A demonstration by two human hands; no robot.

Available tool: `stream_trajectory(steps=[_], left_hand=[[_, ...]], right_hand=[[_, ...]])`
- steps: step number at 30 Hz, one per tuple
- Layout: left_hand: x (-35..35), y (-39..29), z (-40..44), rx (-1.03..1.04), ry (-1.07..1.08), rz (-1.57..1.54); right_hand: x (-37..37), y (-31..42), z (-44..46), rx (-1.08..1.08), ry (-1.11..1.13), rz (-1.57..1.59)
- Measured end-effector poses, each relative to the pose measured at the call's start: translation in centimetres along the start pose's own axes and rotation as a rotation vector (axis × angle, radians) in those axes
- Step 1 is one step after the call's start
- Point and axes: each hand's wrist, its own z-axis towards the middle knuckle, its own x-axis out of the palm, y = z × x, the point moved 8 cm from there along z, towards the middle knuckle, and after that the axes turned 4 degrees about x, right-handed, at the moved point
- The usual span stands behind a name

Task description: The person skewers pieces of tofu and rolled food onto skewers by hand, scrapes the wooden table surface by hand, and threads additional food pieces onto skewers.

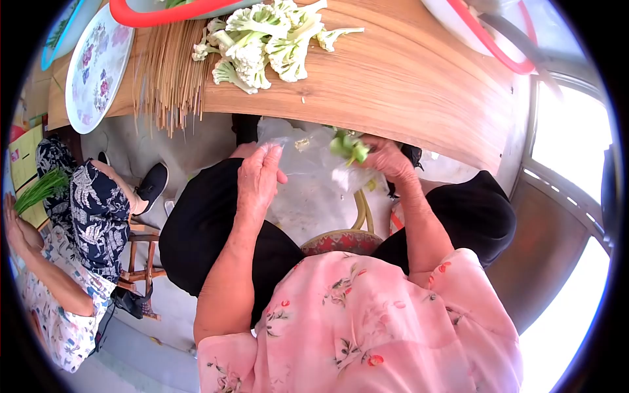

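Note:
Below the table edge, my left hand point(259, 177) is closed, its fingers pinching the rim of a thin clear plastic bag point(295, 190). My right hand point(388, 159) is closed on some green vegetable pieces point(350, 147), just over the right side of the bag. A small pale scrap point(302, 144) shows in the bag's upper part. On the wooden table point(406, 78) above my hands lies a heap of cauliflower florets point(252, 52). Left of the florets is a bundle of thin brown skewers point(171, 75), some reaching over the table edge.
A floral oval tray point(98, 69) stands at the table's left, beside a red-rimmed container point(164, 14). Another red-rimmed container point(485, 29) is at the top right. At the left, a seated person point(65, 262) holds green stalks point(42, 188). A patterned round item point(342, 243) is between my knees.

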Motion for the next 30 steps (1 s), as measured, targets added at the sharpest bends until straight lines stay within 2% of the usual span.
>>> stream_trajectory(steps=[1, 3, 4, 6, 7, 9, 11, 13, 14, 17, 18, 20, 21, 23, 25, 27, 28, 29, 30], left_hand=[[0.0, 0.4, 0.2, 0.019, -0.021, -0.013], [-0.3, 0.6, 0.2, 0.041, -0.048, -0.021], [-0.3, 0.6, 0.1, 0.043, -0.045, -0.001], [-0.3, 0.9, 0.2, 0.046, -0.044, 0.021], [0.0, 1.2, 0.3, 0.064, -0.019, 0.022], [0.2, 1.1, 0.0, 0.079, 0.009, 0.027], [0.3, 0.7, -0.7, 0.018, 0.015, -0.02], [0.7, 1.4, -0.5, -0.03, 0.074, -0.023], [1.4, 1.7, -0.7, -0.061, 0.142, -0.075], [2.9, 2.1, -1.3, -0.155, 0.288, -0.153], [3.6, 2.4, -1.8, -0.221, 0.368, -0.175], [3.7, 1.8, -2.0, -0.179, 0.355, -0.246], [3.8, 1.2, -2.1, -0.138, 0.342, -0.32], [2.2, -0.2, -2.0, -0.075, 0.212, -0.329], [0.8, -0.8, -1.8, -0.057, 0.137, -0.244], [-1.3, -1.9, -1.6, 0.092, 0.024, -0.05], [-2.4, -2.1, -1.9, 0.043, -0.048, -0.015], [-3.4, -2.7, -2.6, 0.044, -0.164, -0.193], [-4.9, -2.7, -2.9, 0.07, -0.269, -0.284]], right_hand=[[2.3, 0.7, -0.2, 0.045, 0.169, -0.078], [6.5, 4.6, -0.9, -0.17, 0.331, -0.304], [7.8, 4.8, -0.1, -0.177, 0.33, -0.304], [11.0, 2.7, 1.9, -0.04, 0.472, -0.394], [11.7, 2.2, 3.4, -0.044, 0.475, -0.393], [12.5, -0.9, 6.6, 0.188, 0.571, -0.295], [12.8, -1.7, 8.6, 0.211, 0.539, -0.216], [11.4, -1.8, 10.0, 0.281, 0.285, -0.204], [11.8, -2.2, 10.3, 0.285, 0.285, -0.204], [10.9, -4.0, 12.3, 0.213, -0.034, -0.177], [11.5, -5.5, 13.0, 0.213, -0.034, -0.175], [10.7, -5.1, 13.2, -0.155, -0.325, -0.353], [11.4, -4.5, 12.0, -0.147, -0.331, -0.353], [12.2, -1.3, 8.7, -0.183, -0.561, -0.913], [11.8, -0.5, 7.4, -0.097, -0.476, -0.918], [14.0, -0.1, 5.7, -0.288, -0.036, -0.898], [14.2, 1.3, 4.5, -0.48, 0.033, -0.8], [12.9, 3.0, 3.5, -0.475, 0.041, -0.802], [11.7, 4.0, 2.7, -0.267, 0.269, -0.42]])
